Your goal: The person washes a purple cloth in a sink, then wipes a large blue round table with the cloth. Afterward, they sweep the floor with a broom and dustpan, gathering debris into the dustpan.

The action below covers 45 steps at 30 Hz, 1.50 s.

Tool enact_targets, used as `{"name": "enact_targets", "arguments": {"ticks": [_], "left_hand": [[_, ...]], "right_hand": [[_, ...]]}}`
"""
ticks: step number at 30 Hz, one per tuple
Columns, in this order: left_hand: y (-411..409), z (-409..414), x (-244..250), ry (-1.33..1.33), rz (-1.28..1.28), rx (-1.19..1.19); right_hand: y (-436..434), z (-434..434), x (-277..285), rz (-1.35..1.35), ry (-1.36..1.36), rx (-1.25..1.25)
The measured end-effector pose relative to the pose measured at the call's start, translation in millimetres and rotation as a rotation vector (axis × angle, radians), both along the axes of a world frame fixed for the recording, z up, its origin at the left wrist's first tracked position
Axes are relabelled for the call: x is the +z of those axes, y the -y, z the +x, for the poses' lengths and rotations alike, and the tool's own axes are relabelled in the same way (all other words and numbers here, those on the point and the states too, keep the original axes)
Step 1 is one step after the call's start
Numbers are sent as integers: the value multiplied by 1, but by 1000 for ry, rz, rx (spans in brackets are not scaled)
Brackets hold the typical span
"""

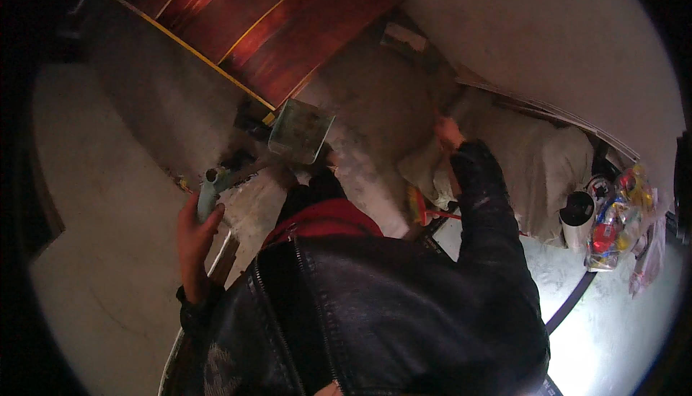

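Note:
My left hand, at the left, is wrapped around a grey-green handle-like piece with a round dark hole at its top. A dark bar seems to run from that piece towards a translucent greenish square container in front of my body; I cannot tell if they are joined. My right hand reaches forward to the right, against dull grey-brown cloth. Its fingers look curled but blurred, and whether they grip the cloth is unclear.
Dark red panels with yellow edging stand ahead. Draped cloth covers something on the right. Beside it are a white cylindrical container and a clear bag of colourful items. A red rod lies by my right forearm.

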<state>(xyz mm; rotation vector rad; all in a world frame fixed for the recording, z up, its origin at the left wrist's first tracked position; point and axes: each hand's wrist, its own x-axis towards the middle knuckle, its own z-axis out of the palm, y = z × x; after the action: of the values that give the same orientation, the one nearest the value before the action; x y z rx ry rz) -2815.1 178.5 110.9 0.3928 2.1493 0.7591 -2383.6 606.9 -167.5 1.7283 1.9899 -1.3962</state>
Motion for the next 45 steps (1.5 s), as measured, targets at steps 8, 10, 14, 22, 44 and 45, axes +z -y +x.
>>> {"name": "enact_targets", "arguments": {"ticks": [8,10,14,22,44,45], "left_hand": [[-31,-2,-15,-29,184,-142],[-38,0,-10,3,148,-156],[-31,8,-21,-69,120,-152],[-35,33,2,45,85,-29],[-61,46,-21,21,189,-58],[-60,44,-23,35,197,-67]], "right_hand": [[62,53,130,-80,63,-69],[60,51,127,-114,6,-214],[23,-20,77,-95,-199,-311],[-154,-144,-94,900,354,1067],[9,64,140,57,253,167],[18,61,133,69,211,130]]}}
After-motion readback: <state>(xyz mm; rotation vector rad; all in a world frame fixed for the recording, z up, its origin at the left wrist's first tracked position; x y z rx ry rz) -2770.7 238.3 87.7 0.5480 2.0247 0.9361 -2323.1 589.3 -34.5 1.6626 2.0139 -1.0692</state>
